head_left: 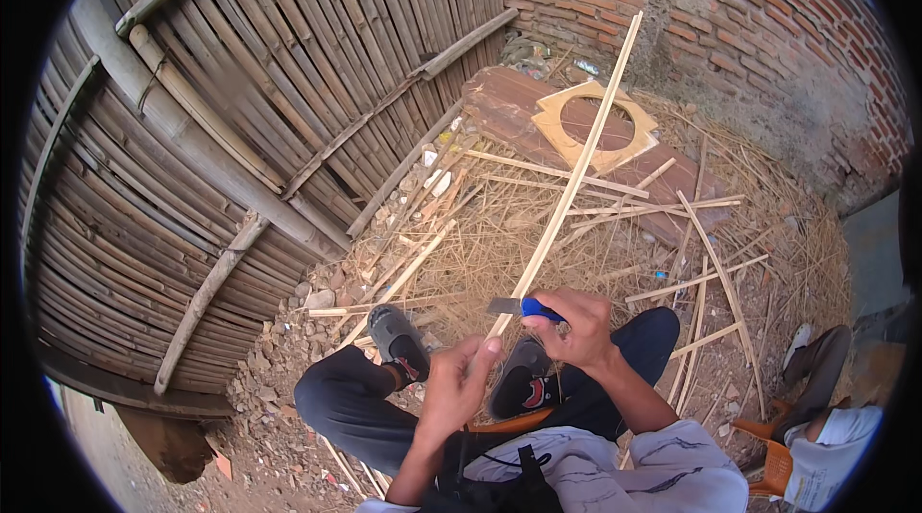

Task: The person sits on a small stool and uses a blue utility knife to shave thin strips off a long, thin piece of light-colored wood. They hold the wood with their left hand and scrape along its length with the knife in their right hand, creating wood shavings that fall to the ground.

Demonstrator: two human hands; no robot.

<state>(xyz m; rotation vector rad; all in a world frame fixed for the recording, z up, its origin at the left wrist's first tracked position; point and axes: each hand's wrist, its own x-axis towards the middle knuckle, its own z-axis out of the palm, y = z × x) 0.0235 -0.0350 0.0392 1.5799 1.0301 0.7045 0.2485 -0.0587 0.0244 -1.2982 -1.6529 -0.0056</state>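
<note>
A long pale bamboo strip (576,167) slants away from me toward the brick wall. Its near end is pinched between the thumb and fingers of my left hand (459,377). My right hand (578,326) is closed round the blue handle of a knife (503,305). The short, flat blade lies across the strip, just beyond my left fingertips. How the cutting edge meets the strip is too small to make out. Both hands are in front of my body, between my bent knees.
A bamboo-slat wall (317,61) stands at left and a brick wall (768,42) at the back. A board with a round hole (552,124) lies on a brown plank (504,100). Loose strips (720,287) cover straw and rubble. Another person's leg (816,369) and an orange chair (771,465) are at right.
</note>
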